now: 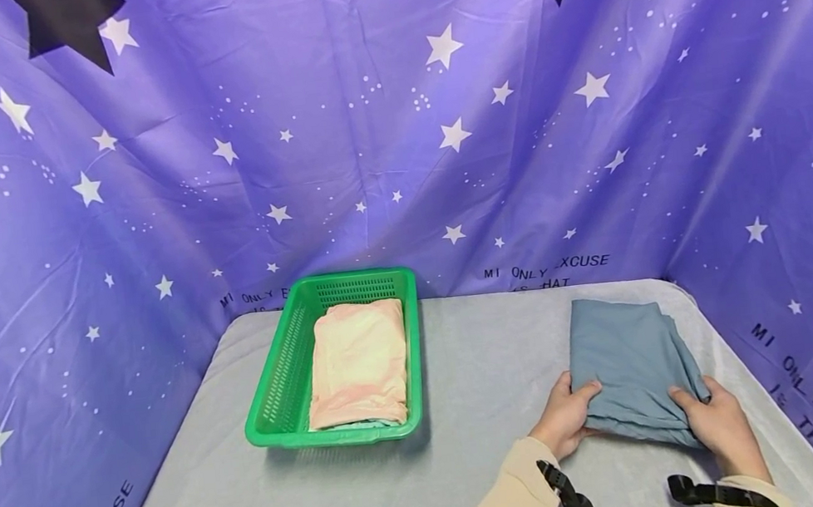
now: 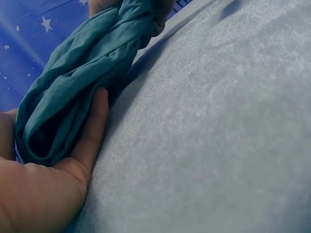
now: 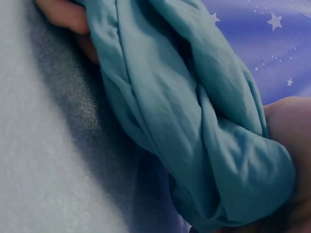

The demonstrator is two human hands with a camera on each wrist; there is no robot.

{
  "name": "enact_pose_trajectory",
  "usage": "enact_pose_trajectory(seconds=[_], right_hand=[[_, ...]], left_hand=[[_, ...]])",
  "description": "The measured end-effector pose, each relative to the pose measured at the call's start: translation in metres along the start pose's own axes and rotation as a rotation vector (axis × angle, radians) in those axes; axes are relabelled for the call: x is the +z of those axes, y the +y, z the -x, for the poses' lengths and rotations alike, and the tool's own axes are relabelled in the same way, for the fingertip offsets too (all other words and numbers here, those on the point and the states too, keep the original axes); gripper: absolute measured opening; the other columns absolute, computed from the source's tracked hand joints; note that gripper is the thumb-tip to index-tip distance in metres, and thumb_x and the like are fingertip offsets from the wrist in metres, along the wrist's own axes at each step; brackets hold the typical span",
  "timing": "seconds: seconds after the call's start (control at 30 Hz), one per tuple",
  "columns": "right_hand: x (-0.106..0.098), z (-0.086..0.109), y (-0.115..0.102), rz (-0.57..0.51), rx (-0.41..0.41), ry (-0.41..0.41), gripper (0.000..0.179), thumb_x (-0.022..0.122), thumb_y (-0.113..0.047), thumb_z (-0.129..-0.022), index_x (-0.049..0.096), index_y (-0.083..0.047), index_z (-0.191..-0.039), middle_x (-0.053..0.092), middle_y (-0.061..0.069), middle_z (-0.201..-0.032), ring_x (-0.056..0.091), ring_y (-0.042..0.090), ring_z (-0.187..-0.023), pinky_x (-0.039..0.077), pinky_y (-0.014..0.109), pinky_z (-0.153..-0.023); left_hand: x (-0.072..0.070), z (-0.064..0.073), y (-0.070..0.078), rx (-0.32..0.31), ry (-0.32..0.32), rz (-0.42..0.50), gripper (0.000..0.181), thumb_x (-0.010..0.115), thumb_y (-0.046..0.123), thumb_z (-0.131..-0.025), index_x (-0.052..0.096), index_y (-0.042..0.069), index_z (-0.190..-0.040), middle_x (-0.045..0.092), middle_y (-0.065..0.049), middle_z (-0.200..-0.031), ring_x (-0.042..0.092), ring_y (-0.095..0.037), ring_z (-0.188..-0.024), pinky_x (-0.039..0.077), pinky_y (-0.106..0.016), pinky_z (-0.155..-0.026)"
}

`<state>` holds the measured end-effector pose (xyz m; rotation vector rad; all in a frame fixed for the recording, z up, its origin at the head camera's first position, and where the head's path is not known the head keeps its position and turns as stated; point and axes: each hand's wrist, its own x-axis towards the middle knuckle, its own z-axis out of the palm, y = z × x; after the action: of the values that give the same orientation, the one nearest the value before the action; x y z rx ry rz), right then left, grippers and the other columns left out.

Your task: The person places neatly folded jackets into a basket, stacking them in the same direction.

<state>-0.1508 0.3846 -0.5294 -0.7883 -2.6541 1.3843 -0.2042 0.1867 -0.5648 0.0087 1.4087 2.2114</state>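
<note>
Purple curtain [image 1: 354, 125] behind grey counter [image 1: 496, 377]. Blue cloth [image 1: 622, 363], folded, by the counter's right edge; left hand [image 1: 564, 415] and right hand [image 1: 723, 422] each clamped on its near end. Basket [image 1: 322, 438], pink cloth [image 1: 362, 359] inside, toward the far-left corner. Step, apparently: two-handed hold for lifting. Next move likely calls for level grips, layers kept together.

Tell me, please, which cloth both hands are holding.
The blue-grey cloth, gripped by the left hand and right hand; the pink cloth and pale green layer beneath it lie in the green basket.
</note>
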Motion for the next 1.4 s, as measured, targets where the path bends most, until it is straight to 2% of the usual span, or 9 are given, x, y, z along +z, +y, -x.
enact_pose_trajectory(seconds=[0.23, 0.57, 0.63, 0.77, 0.9, 1.0, 1.07, 1.23, 1.4], right_hand=[[-0.003, 0.000, 0.001, 0.025, -0.078, 0.033, 0.058, 0.049, -0.027, -0.106, 0.034, 0.006, -0.152, 0.038, 0.040, -0.150, 0.036, 0.056, -0.140, 0.031, 0.063, -0.113], [-0.005, 0.006, 0.003, 0.043, -0.211, 0.118, 0.048, 0.051, -0.027, -0.105, 0.046, 0.003, -0.143, 0.051, 0.037, -0.136, 0.048, 0.050, -0.124, 0.037, 0.052, -0.097], [-0.004, 0.006, 0.004, 0.045, -0.215, 0.131, 0.047, 0.052, -0.028, -0.105, 0.049, 0.001, -0.141, 0.053, 0.034, -0.135, 0.050, 0.042, -0.120, 0.039, 0.041, -0.093], [-0.003, 0.007, 0.005, 0.041, -0.226, 0.153, 0.043, 0.057, -0.030, -0.104, 0.054, -0.004, -0.138, 0.057, 0.028, -0.130, 0.049, 0.004, -0.101, 0.034, 0.022, -0.082], [-0.005, 0.007, 0.007, 0.025, -0.273, 0.158, 0.043, 0.060, -0.031, -0.103, 0.057, -0.006, -0.137, 0.066, -0.002, -0.115, 0.036, -0.018, -0.094, 0.034, 0.015, -0.078], [-0.004, 0.008, 0.005, -0.006, -0.315, 0.146, 0.046, 0.061, -0.032, -0.103, 0.055, -0.005, -0.139, 0.054, -0.033, -0.105, 0.035, -0.021, -0.095, 0.032, 0.009, -0.078], [-0.003, 0.010, 0.003, -0.040, -0.336, 0.136, 0.048, 0.061, -0.032, -0.103, 0.054, -0.003, -0.141, 0.047, -0.042, -0.103, 0.035, -0.022, -0.096, 0.031, 0.005, -0.078], [0.004, 0.015, -0.005, -0.099, -0.379, 0.156, 0.045, 0.064, -0.027, -0.102, 0.056, 0.000, -0.137, 0.046, -0.043, -0.100, 0.040, -0.022, -0.095, 0.031, 0.001, -0.077], [0.010, 0.017, -0.013, -0.132, -0.405, 0.171, 0.042, 0.066, -0.024, -0.101, 0.058, 0.000, -0.134, 0.051, -0.042, -0.101, 0.043, -0.021, -0.095, 0.033, 0.001, -0.078]], left_hand=[[-0.003, -0.001, 0.000, 0.003, -0.027, 0.042, 0.025, 0.066, 0.017, -0.098, 0.061, 0.025, -0.121, 0.066, -0.003, -0.102, 0.067, -0.017, -0.084, 0.057, -0.032, -0.072], [-0.006, 0.001, 0.001, 0.015, -0.074, 0.107, 0.049, 0.069, 0.007, -0.091, 0.057, 0.024, -0.135, 0.062, -0.004, -0.130, 0.065, -0.024, -0.115, 0.056, -0.043, -0.099], [-0.006, 0.001, 0.001, 0.021, -0.083, 0.117, 0.050, 0.069, 0.006, -0.091, 0.057, 0.024, -0.137, 0.062, -0.005, -0.132, 0.064, -0.025, -0.117, 0.055, -0.043, -0.100], [-0.009, 0.004, 0.002, 0.031, -0.094, 0.125, 0.052, 0.069, 0.006, -0.091, 0.056, 0.023, -0.139, 0.061, -0.005, -0.135, 0.063, -0.025, -0.121, 0.054, -0.044, -0.103], [-0.011, 0.007, 0.006, 0.034, -0.097, 0.115, 0.051, 0.070, 0.010, -0.092, 0.055, 0.020, -0.140, 0.063, -0.006, -0.133, 0.064, -0.025, -0.119, 0.055, -0.045, -0.101], [-0.013, 0.010, 0.011, 0.045, -0.076, 0.093, 0.046, 0.070, 0.015, -0.094, 0.057, 0.018, -0.138, 0.068, -0.007, -0.124, 0.068, -0.024, -0.110, 0.058, -0.042, -0.093], [-0.013, 0.012, 0.015, 0.054, -0.042, 0.069, 0.042, 0.072, 0.018, -0.093, 0.060, 0.017, -0.134, 0.072, -0.006, -0.115, 0.071, -0.022, -0.101, 0.060, -0.038, -0.086], [-0.012, 0.020, 0.023, 0.072, 0.060, 0.025, 0.036, 0.075, 0.019, -0.091, 0.065, 0.014, -0.126, 0.076, -0.005, -0.103, 0.073, -0.019, -0.089, 0.060, -0.032, -0.075], [-0.013, 0.027, 0.032, 0.096, 0.099, 0.030, 0.037, 0.075, 0.015, -0.091, 0.065, 0.012, -0.126, 0.076, -0.006, -0.108, 0.072, -0.021, -0.096, 0.059, -0.035, -0.083]])
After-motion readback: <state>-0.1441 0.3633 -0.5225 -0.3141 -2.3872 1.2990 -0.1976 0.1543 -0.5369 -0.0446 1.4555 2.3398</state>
